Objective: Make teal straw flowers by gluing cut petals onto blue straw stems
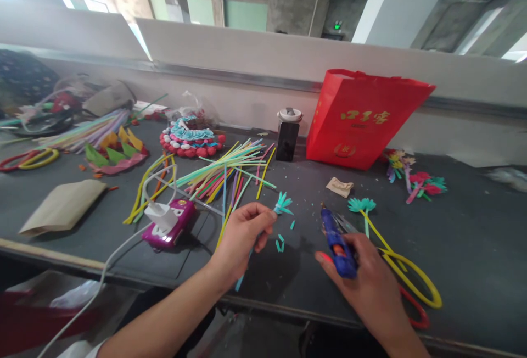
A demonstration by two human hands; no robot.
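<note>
My left hand (249,229) pinches a small turquoise pipe-cleaner flower (283,204), its petals fanned out above the fingertips and its blue stem running down below the hand. My right hand (362,281) has its fingers round a blue hot glue gun (338,245), nozzle pointing away from me; the thumb stretches out along the left side. Short turquoise cut pieces (280,245) lie between the hands. Just beyond the right hand lies another turquoise flower (362,204). Scissors with yellow and red handles (432,292) rest at the right, partly behind that hand.
A loose pile of coloured pipe cleaners (230,168) spreads across the middle. To the left are a purple power strip (175,226) with a white plug and a brown paper packet (61,204). A phone (287,141) and a red bag (362,122) stand at the back.
</note>
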